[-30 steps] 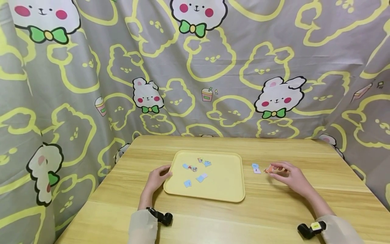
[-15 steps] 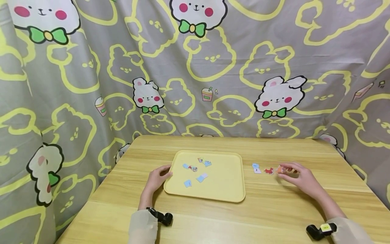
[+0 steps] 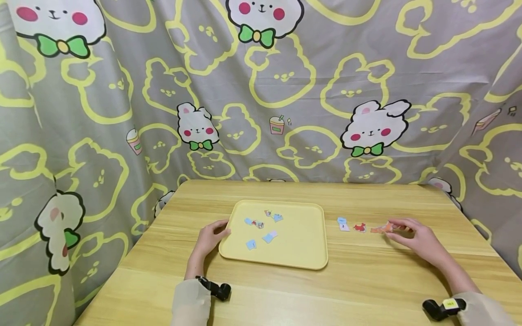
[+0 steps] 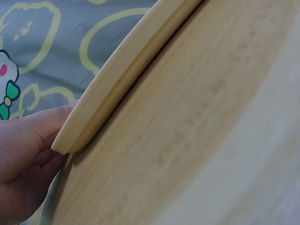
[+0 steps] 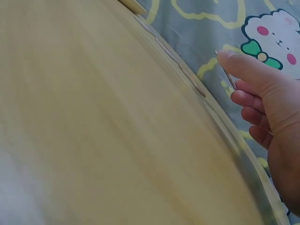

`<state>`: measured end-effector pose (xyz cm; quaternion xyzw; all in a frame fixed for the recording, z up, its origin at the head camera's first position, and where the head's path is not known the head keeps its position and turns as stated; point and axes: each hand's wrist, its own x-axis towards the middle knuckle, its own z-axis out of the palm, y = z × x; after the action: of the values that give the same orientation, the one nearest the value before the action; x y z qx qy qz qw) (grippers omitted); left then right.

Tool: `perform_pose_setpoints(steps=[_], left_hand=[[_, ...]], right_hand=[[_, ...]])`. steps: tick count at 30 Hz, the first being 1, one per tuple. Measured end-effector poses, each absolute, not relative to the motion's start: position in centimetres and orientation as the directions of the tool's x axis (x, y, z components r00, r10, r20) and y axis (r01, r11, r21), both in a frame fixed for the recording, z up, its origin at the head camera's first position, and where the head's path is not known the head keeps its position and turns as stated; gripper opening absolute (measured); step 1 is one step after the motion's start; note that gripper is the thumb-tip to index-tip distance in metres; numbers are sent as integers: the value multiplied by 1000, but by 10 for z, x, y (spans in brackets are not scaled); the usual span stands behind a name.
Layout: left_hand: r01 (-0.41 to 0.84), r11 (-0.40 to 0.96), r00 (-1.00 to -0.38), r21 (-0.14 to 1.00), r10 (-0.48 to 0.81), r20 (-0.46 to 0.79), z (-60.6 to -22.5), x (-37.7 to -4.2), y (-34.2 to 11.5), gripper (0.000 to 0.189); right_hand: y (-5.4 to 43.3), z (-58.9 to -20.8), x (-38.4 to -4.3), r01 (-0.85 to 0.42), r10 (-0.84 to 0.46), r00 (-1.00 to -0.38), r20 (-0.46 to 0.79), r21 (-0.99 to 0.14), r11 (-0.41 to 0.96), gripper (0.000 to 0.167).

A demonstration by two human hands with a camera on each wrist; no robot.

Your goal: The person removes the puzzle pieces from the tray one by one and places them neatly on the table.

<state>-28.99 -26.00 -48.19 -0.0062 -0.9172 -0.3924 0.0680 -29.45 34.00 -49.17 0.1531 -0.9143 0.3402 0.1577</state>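
My right hand (image 3: 413, 236) pinches an orange puzzle piece (image 3: 389, 226) between thumb and fingertips, just above the table on the right. In the right wrist view the piece (image 5: 226, 71) appears edge-on as a thin card, lifted off the wood. Under and left of it lies another orange piece (image 3: 377, 230), partly overlapped by the held one. Further left on the wood are a red piece (image 3: 360, 227) and a blue-and-white piece (image 3: 343, 224). My left hand (image 3: 211, 237) grips the left rim of the yellow tray (image 3: 297, 251); the left wrist view shows its fingers (image 4: 44, 157) at the tray's corner.
Several small puzzle pieces lie flat on the tray, among them a blue one (image 3: 251, 244) and a blue-and-pink one (image 3: 270, 237). The wooden table (image 3: 310, 294) ends at the back against a grey patterned curtain (image 3: 253, 90).
My right hand has moved right, away from the red piece, which now lies uncovered; an orange piece also lies on the table beside it. My left hand and the tray have stayed put.
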Motion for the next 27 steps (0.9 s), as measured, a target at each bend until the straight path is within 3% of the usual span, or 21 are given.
perform_pose_setpoints(steps=[27], left_hand=[[66, 668, -991, 742, -40, 124, -482, -290, -260, 43]], right_hand=[[362, -496, -296, -379, -196, -910, 364, -544, 749, 44]])
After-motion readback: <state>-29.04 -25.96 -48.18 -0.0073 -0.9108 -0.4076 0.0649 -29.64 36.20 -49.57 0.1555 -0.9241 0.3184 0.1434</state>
